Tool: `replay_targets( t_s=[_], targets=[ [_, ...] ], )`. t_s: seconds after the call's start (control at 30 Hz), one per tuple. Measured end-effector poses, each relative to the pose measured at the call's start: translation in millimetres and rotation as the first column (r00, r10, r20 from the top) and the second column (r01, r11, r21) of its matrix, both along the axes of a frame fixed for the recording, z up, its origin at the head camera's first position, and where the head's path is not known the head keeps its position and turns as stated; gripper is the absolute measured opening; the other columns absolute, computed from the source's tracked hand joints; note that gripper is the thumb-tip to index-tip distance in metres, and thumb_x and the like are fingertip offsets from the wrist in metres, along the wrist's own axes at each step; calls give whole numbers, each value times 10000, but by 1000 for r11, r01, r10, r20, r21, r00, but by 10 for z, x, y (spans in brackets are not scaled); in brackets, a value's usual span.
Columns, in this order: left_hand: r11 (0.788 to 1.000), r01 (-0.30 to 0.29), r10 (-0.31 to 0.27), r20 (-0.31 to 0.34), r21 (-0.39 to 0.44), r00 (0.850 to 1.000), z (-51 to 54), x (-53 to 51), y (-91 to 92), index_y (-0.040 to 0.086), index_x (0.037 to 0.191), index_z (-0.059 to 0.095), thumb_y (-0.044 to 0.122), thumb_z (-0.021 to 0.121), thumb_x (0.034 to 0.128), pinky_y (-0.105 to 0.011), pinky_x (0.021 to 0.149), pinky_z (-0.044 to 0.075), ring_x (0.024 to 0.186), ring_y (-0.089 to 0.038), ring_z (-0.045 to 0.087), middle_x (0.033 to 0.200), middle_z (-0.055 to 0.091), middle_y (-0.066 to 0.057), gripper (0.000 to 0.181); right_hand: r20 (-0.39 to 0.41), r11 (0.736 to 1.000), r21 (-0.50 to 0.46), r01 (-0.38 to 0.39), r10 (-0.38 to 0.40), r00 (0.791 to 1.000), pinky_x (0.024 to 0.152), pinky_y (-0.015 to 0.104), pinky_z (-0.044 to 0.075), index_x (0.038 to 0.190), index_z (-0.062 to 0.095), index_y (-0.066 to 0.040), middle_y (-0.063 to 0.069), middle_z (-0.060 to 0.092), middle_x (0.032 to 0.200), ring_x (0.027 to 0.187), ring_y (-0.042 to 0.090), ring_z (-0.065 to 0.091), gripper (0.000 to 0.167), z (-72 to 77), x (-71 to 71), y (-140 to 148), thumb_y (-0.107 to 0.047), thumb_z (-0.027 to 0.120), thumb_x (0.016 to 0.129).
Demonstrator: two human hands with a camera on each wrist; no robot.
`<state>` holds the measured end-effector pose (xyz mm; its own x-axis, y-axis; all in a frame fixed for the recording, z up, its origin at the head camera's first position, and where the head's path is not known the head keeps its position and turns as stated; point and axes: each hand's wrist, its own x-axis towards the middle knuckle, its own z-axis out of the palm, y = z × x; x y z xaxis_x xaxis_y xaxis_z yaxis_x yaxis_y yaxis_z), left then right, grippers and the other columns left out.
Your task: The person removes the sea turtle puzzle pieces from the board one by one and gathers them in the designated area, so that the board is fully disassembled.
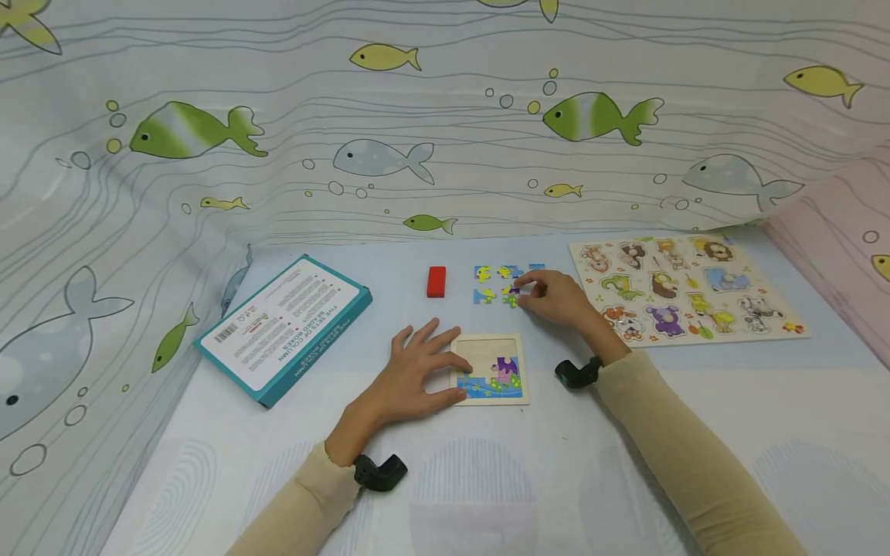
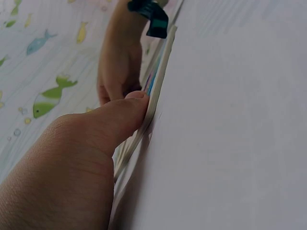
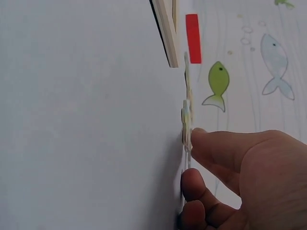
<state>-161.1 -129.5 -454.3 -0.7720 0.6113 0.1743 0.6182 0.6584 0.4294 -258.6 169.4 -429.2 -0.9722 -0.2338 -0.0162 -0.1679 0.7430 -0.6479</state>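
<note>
A square wooden puzzle tray (image 1: 524, 371) lies at mid-table, with blue, green and purple pieces (image 1: 490, 388) along its bottom and right side. My left hand (image 1: 410, 378) is spread over its left edge, fingers extended; in the left wrist view the thumb (image 2: 124, 112) rests against the tray's rim (image 2: 160, 76). Behind the tray, loose puzzle pieces (image 1: 483, 296) lie in rows. My right hand (image 1: 552, 297) pinches a partly hidden piece with purple on it (image 1: 514, 290) at their right side. Seen from the right wrist, the hand (image 3: 259, 167) has thumb and fingertips at the pieces' edges (image 3: 186, 122).
A red block (image 1: 436, 282) lies behind the left hand. At the left is a teal-edged box (image 1: 285, 324) set at an angle. An animal puzzle board (image 1: 688, 289) lies at the right. Fish-patterned cloth (image 1: 487, 154) rises behind and at the sides.
</note>
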Motion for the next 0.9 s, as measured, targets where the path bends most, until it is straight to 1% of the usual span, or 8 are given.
replay_targets(
  t_s=[0.17, 0.37, 0.63, 0.77, 0.9],
  targets=[
    [1000, -3, 3, -5, -5, 1000, 9, 6, 0, 399, 1182, 708, 525, 671, 888, -693, 1194, 93, 1569, -381, 212, 1619, 429, -22, 322, 1, 998, -60, -1, 1, 1000, 760, 339, 412, 1289, 688, -126, 111, 648, 981, 881, 246, 547, 346, -13, 40, 21, -248, 664, 966],
    [1000, -8, 8, 0, -9, 1000, 18, 11, 2, 404, 1187, 705, 531, 668, 890, -682, 1202, 88, 1573, -367, 206, 1622, 426, -16, 326, 19, 994, -108, -24, 26, 999, 708, 318, 427, 1264, 702, -125, 98, 645, 974, 822, 214, 533, 315, 14, 134, 59, -235, 665, 971],
    [1000, -11, 11, 0, -5, 1000, 14, 17, 6, 411, 1182, 702, 537, 667, 892, -679, 1200, 95, 1574, -366, 204, 1623, 424, -12, 319, 38, 985, -138, -100, 106, 994, 645, 271, 425, 1160, 738, -115, 69, 642, 939, 780, 198, 520, 229, 22, 277, 106, -208, 699, 954],
    [1000, -8, 8, -1, -4, 1000, 25, 18, 5, 409, 1178, 703, 538, 667, 894, -683, 1195, 100, 1569, -378, 211, 1621, 426, -20, 315, 29, 979, -149, -140, 146, 989, 658, 254, 430, 1142, 742, -116, 53, 640, 927, 784, 190, 524, 222, 19, 327, 115, -193, 722, 935],
    [1000, -5, 5, 4, -3, 1000, 43, 17, 2, 398, 1178, 708, 532, 672, 892, -690, 1191, 102, 1566, -389, 217, 1617, 432, -32, 317, -2, 969, -149, -198, 200, 980, 683, 245, 441, 1136, 743, -110, 35, 653, 915, 779, 174, 533, 232, 16, 358, 109, -172, 749, 913]
  ],
)
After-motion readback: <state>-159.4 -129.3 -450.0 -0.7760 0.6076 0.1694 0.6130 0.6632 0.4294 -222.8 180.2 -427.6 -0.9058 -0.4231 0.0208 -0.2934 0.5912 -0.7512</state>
